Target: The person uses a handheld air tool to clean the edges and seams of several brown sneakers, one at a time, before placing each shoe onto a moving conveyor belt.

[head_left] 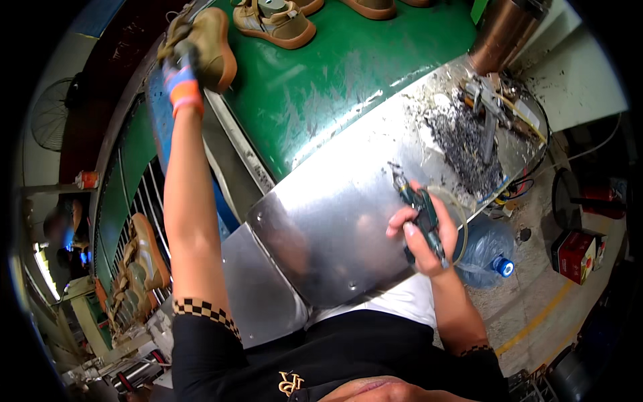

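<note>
At the far left, my left hand point(183, 77) is stretched out in a glove with an orange cuff and dark fingers. It grips a tan shoe point(216, 48) with a gum-coloured sole, at the edge of the green surface; the fingertips are blurred. My right hand point(429, 234) is closed around a dark green hand tool point(424, 213) with a narrow metal tip and a clear hose, likely an air-powered cutter. The tool is held over the bare metal plate point(335, 228), tip pointing away from me.
More tan shoes point(274, 23) stand on the green belt point(321, 80). Black scraps point(462, 141) and metal hand tools point(487, 110) cover the plate's right end, beside a copper-coloured tumbler point(506, 37). A large water bottle point(479, 251) lies below right. Shoes point(149, 248) sit on a rack at left.
</note>
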